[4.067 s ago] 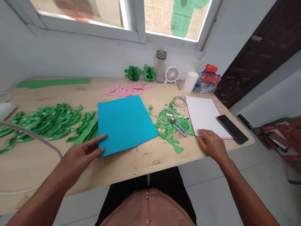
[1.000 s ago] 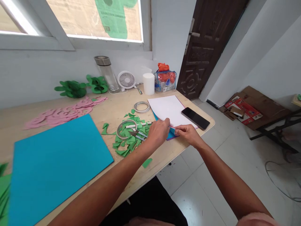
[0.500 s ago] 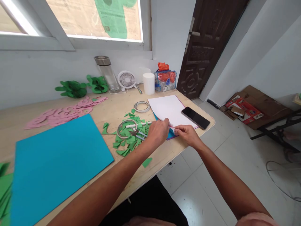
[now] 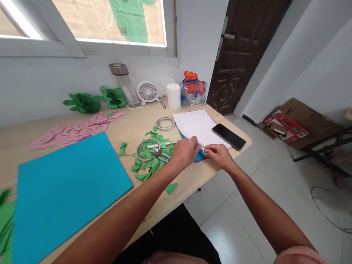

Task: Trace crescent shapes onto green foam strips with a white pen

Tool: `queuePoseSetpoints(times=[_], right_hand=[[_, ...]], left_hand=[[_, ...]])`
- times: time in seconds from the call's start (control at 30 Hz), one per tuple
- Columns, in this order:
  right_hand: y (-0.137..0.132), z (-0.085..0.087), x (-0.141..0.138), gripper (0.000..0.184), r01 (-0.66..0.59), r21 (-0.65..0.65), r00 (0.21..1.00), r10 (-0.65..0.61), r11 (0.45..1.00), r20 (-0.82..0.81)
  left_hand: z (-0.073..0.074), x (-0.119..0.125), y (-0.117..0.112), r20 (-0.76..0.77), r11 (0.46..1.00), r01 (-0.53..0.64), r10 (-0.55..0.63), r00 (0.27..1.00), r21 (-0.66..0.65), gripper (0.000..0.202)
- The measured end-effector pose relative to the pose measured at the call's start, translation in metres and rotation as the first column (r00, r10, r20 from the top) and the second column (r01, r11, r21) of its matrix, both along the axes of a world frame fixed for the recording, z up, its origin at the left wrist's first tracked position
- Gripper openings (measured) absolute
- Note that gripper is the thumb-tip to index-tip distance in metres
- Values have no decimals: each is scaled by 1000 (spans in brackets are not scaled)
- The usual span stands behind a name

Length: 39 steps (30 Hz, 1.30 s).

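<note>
White sheet (image 4: 195, 126) atop coloured sheets (image 4: 199, 157), right end of table (image 4: 189, 178); phone (image 4: 228, 136) rests on its right side. Left hand (image 4: 187, 151), right hand (image 4: 220, 156) pinch curled near edge, layer count unclear. Likely light, bendy, easily creased: best held near corners.

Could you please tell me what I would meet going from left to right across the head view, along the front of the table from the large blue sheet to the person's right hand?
Large blue sheet → thread snips → left hand → lifted paper corner → right hand.
</note>
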State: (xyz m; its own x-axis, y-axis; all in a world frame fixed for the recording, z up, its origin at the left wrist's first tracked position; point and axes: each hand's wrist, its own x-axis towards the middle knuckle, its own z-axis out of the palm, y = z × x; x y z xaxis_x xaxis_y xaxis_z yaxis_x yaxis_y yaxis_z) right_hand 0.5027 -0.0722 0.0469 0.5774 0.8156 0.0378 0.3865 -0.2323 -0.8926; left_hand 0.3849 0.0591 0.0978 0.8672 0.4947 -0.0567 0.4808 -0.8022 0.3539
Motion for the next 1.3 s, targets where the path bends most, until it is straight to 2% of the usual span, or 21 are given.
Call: queuePoseSetpoints(times=[0.37, 0.6, 1.0, 1.3], right_hand=[[0, 5, -2, 22, 11, 1, 1000, -11, 1000, -15], [1, 5, -1, 21, 11, -8, 999, -11, 1000, -30], [2, 10, -3, 23, 27, -30, 997, -30, 999, -77], [2, 12, -6, 18, 46, -24, 997, -47, 999, -56]], left_hand=[[9, 5, 19, -13, 989, 148, -148, 989, -28, 12], [5, 15, 32, -15, 973, 225, -226, 974, -42, 12], [-1, 14, 33, -3, 969, 247, -247, 969, -24, 12], [1, 14, 29, 15, 973, 231, -231, 973, -9, 15]])
